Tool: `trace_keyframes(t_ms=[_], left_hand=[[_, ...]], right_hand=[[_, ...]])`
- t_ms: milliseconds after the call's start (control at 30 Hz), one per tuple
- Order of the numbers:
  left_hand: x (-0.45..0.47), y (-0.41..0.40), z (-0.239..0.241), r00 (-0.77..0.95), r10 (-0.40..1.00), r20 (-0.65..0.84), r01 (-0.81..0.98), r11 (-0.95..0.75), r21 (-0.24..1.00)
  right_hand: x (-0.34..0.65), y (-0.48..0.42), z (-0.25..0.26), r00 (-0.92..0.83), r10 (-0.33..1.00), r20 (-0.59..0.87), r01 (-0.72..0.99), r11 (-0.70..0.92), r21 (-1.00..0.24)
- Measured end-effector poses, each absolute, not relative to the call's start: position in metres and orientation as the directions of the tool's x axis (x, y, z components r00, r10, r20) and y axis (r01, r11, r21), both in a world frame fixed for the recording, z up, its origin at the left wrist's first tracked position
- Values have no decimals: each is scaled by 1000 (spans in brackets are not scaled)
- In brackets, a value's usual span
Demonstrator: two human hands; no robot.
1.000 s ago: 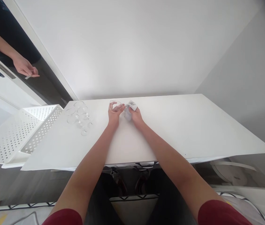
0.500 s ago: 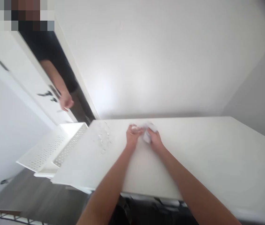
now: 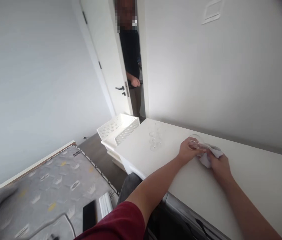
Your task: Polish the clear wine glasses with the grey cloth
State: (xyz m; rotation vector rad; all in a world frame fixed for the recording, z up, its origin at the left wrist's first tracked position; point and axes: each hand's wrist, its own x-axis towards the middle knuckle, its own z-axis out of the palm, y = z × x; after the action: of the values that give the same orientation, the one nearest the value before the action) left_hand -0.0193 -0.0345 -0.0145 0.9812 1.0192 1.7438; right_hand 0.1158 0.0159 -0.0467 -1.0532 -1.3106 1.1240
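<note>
Over the white tabletop (image 3: 165, 166), my left hand (image 3: 187, 151) is closed around a clear round drinking glass (image 3: 196, 137), whose rim shows above the fingers. My fingers hide most of it, so its full shape cannot be made out. My right hand (image 3: 221, 167) grips a crumpled white cloth (image 3: 205, 161) and presses it against the glass. Both hands meet there, close together. To the left on the same table stand several clear glasses (image 3: 153, 146), apart from my hands.
White perforated baskets (image 3: 127, 130) sit at the table's left end. Another person (image 3: 130, 53) stands in the partly open doorway beside the door (image 3: 106, 43). A patterned mattress (image 3: 61, 176) at lower left bears a black phone (image 3: 89, 215) and a white object (image 3: 105, 204).
My view has swung left, bringing the mattress into sight. My hands stay together with the glass and cloth. The person in the doorway now stands more upright in the picture.
</note>
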Motion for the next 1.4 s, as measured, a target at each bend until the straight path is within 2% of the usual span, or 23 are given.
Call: trace_keyframes(t_ms=[67, 267, 367, 500, 567, 667, 800, 900, 1033, 1067, 1133, 1200, 1233, 1300, 1367, 1400], left_hand=[[-23, -33, -18, -333, 925, 184, -308, -291, 906], [-21, -36, -18, -344, 926, 156, -333, -275, 902], [-22, -32, -20, -311, 936, 167, -346, -275, 897], [-21, -26, -29, -387, 881, 272, -248, -384, 890], [-25, -18, -36, -389, 874, 292, -274, -412, 869], [-33, -8, -40, -333, 887, 319, -318, -424, 848], [-29, -11, -36, -387, 864, 323, -361, -464, 809], [-26, -15, -32, -373, 867, 331, -392, -471, 790], [-28, -24, -24, -365, 874, 321, -334, -445, 831], [-29, -27, -22, -402, 863, 305, -335, -449, 829], [-32, -31, -17, -421, 868, 264, -341, -421, 841], [-35, -33, -12, -419, 876, 238, -340, -395, 853], [-36, -33, -10, -405, 884, 233, -337, -381, 861], [-36, -35, -7, -405, 885, 232, -330, -378, 865], [-34, -37, -5, -403, 881, 249, -305, -386, 870], [-33, -38, -5, -384, 887, 257, -298, -382, 875]], right_hand=[[114, 19, -52, -116, 981, 157, 158, 175, -972], [118, 26, -61, -142, 966, 214, 437, 255, -862], [118, 30, -62, -113, 968, 223, 501, 249, -829], [118, 32, -57, -143, 973, 181, 374, 223, -900], [114, 36, -56, -190, 963, 190, 277, 239, -931], [108, 42, -56, -156, 960, 231, 154, 255, -955], [109, 38, -56, -176, 952, 251, -3, 254, -967], [111, 32, -55, -172, 958, 227, -60, 220, -974], [114, 19, -47, -65, 982, 177, -102, 169, -980], [116, 14, -43, -46, 977, 209, -109, 203, -973], [118, 5, -35, 47, 929, 367, -95, 370, -924], [117, -1, -29, 37, 864, 502, -119, 502, -856], [114, -3, -26, 39, 877, 478, -169, 478, -862], [107, -5, -23, 58, 964, 260, -331, 264, -906], [98, -6, -22, -65, 997, 42, -466, 7, -885], [95, -6, -22, -150, 989, 2, -492, -73, -868]])
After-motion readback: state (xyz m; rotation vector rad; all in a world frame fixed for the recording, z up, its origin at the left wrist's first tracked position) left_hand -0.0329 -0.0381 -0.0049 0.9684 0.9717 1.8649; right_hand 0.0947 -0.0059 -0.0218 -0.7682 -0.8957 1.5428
